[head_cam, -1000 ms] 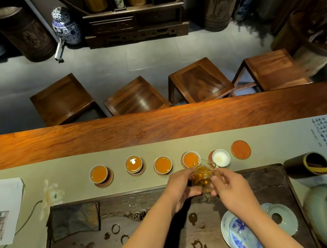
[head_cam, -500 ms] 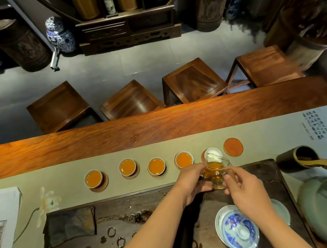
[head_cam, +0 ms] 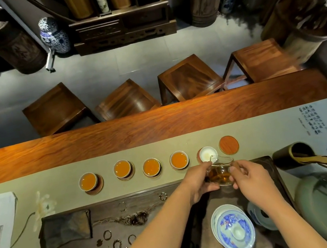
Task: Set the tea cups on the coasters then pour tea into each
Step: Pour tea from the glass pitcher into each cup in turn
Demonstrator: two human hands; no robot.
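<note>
Our left hand wraps the left wall of the glass pitcher while our right hand pinches its right side, so both hands are closed on the one vessel, holding it over the far edge of the dark tea tray. We judge the pitcher thin-walled, breakable, likely warm and a little slick, light even though partly full of amber tea; a hold low on both sides, away from the lip, seems to us the safest, with the tilt kept slow so the stream does not run down the glass. Its spout reaches just over the near rim of the fifth cup, a small white porcelain cup with only a trace of liquid at the bottom, sitting on its coaster. To the left, four filled cups stand in a row on coasters, each glowing orange. To the right, just beside the fifth cup, a bare red coaster has no cup. These cups look light and easily tipped. Nearer us on the tray sits a blue-and-white gaiwan.
</note>
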